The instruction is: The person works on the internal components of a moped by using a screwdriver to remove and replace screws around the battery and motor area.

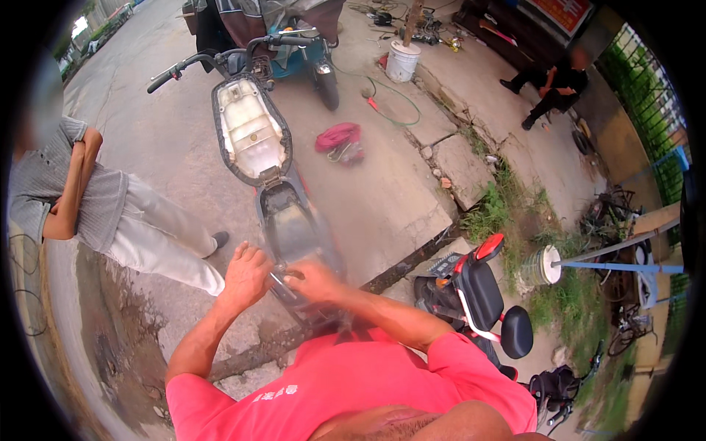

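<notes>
An electric scooter stands in front of me with its seat (254, 132) tipped forward, the pale underside facing up. Behind the hinge, the storage compartment (287, 220) lies exposed. My left hand (248, 273) is closed at the left of the scooter's tail. Across from it, my right hand (312, 281) curls over the tail with its fingers bent. A small shiny part (278, 277) shows between the two hands. What the fingers grip is mostly hidden.
A person with folded arms (73, 176) stands close on the left. Ahead is a covered three-wheeler (283, 62). A pink bundle (340, 140) lies on the concrete, right of the scooter. Another scooter (478, 294) is parked at my right. Farther off are a white bucket (403, 62) and a seated person (555, 84).
</notes>
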A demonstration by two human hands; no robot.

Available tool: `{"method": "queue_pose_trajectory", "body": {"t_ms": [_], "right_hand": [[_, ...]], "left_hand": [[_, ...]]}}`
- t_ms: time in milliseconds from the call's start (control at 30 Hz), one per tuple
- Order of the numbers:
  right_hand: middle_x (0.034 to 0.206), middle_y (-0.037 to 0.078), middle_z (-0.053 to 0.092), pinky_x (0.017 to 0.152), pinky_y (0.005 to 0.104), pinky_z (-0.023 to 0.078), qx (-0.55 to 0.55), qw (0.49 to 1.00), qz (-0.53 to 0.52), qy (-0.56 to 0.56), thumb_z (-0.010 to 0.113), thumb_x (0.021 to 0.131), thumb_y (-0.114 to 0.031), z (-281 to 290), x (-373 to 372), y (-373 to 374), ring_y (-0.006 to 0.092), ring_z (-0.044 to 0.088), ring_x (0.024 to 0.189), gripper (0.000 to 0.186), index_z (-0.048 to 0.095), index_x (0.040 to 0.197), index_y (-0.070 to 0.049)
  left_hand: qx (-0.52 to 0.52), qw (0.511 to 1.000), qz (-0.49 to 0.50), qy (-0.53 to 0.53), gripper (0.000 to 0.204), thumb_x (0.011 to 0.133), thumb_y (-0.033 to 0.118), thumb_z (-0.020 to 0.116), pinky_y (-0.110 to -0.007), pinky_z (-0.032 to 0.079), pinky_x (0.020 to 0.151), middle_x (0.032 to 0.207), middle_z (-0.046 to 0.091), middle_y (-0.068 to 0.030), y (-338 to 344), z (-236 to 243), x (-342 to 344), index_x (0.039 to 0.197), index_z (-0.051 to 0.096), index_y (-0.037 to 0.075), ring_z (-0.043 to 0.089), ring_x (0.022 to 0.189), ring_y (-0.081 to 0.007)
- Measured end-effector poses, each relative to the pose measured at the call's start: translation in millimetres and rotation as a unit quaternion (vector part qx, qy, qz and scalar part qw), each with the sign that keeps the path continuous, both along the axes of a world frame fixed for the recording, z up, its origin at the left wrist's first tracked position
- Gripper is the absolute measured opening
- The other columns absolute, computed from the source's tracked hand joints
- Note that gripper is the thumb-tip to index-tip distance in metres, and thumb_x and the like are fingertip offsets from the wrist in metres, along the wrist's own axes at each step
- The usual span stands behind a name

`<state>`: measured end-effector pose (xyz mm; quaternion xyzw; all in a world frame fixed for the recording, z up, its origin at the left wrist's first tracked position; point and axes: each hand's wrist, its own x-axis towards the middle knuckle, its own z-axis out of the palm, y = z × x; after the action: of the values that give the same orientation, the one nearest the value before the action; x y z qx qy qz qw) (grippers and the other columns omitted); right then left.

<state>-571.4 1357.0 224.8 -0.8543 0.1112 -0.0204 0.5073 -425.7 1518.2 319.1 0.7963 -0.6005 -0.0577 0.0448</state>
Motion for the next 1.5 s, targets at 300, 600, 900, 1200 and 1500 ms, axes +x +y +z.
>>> {"method": "queue_pose_trajectory", "body": {"t_ms": [300,600,900,1200,1500], "right_hand": [[0.099,0.022,0.075,0.085,0.0522,0.056,-0.048,0.992,-0.049,0.107,0.061,0.090,-0.038,-48,-29,-4,0.0423,0.072,0.096,0.037,0.076,0.104,-0.008],[0.098,0.023,0.075,0.085,0.0518,0.056,-0.074,0.990,-0.065,0.099,0.058,0.090,-0.036,-48,-29,-4,0.0423,0.072,0.095,0.036,0.076,0.102,-0.008],[0.099,0.021,0.075,0.084,0.0523,0.057,-0.071,0.988,-0.075,0.117,0.058,0.090,-0.037,-51,-28,-3,0.0415,0.072,0.093,0.034,0.076,0.103,-0.011],[0.097,0.019,0.075,0.082,0.0522,0.056,-0.065,0.988,-0.076,0.119,0.059,0.090,-0.039,-64,-28,2,0.0421,0.071,0.092,0.032,0.076,0.103,-0.015],[0.100,0.022,0.075,0.084,0.0515,0.057,-0.073,0.988,-0.062,0.122,0.058,0.090,-0.038,-57,-26,-4,0.0422,0.072,0.095,0.035,0.077,0.104,-0.011]], "left_hand": [[0.237,0.932,0.137,0.236,0.047,0.099,0.047,0.060,-0.053,0.055,0.086,0.093,0.075,-0.0232,-2,-17,7,0.111,0.069,0.002,0.072,0.095,-0.0436],[0.207,0.815,0.287,0.459,0.053,0.103,0.044,0.052,-0.037,0.059,0.059,0.074,0.074,-0.0181,-3,-19,25,0.096,0.073,-0.004,0.074,0.065,-0.0253],[0.065,0.756,0.338,0.556,0.062,0.104,0.046,0.044,-0.037,0.057,0.070,0.078,0.074,-0.0189,3,-69,17,0.093,0.074,-0.007,0.074,0.077,-0.0254],[-0.345,0.340,0.433,0.760,0.049,0.106,0.052,0.049,-0.039,0.054,0.077,0.091,0.071,-0.0108,22,-116,-37,0.119,0.068,0.008,0.067,0.085,-0.0254],[-0.471,0.554,0.375,0.575,0.072,0.109,0.056,0.037,-0.028,0.045,0.063,0.068,0.058,-0.0009,5,-144,-45,0.149,0.049,-0.003,0.054,0.064,-0.0114]]}}
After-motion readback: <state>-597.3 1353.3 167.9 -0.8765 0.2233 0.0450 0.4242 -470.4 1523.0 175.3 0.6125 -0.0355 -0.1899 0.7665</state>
